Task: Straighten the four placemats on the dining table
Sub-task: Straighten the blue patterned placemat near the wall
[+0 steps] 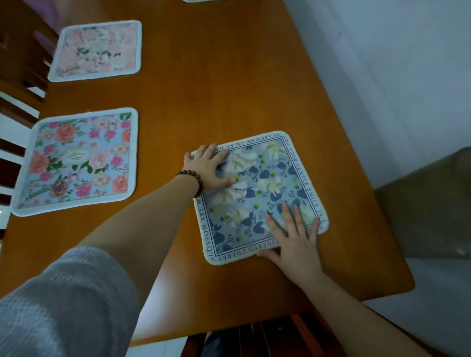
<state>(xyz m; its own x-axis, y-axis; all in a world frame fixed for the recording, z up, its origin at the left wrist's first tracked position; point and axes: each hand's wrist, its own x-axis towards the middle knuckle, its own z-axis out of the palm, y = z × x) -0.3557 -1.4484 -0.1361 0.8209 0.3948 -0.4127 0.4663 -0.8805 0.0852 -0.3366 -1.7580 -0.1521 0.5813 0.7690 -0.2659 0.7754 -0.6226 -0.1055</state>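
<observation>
Blue square fabric placemat with white flowers, dark blue leaves and a printed text border (265, 193): lies flat on the right half of the orange-brown wooden dining table (204, 89), near the table's right edge, rotated so its sides run askew to that edge. Left hand (210, 169): palm down on the placemat's far-left corner, fingers spread wide and straight, pressing the cloth; a dark wooden bead bracelet (195, 182) circles the wrist, and a grey knit sleeve (63, 300) is pushed up the forearm. Right hand (295, 242): palm down on the near-right part of the same placemat, fingers straight and fanned, thumb lying on the table just off the near edge; holds nothing. Light blue square placemat with pink and orange roses and a white border (76, 160): flat at the table's left edge, well apart from the blue one. Pale pink floral square placemat with a white border (98, 49): farther along the same left edge. Fourth placemat (201, 1): only a sliver of white border shows at the far end of the table. Brown slatted wooden chair backs (17, 76): stand beside the table's left side. Another dark chair (267, 336): tucked at the near edge, between the two forearms. Olive-green upholstered seat (428, 203): right of the table, against the white wall (382, 51).
</observation>
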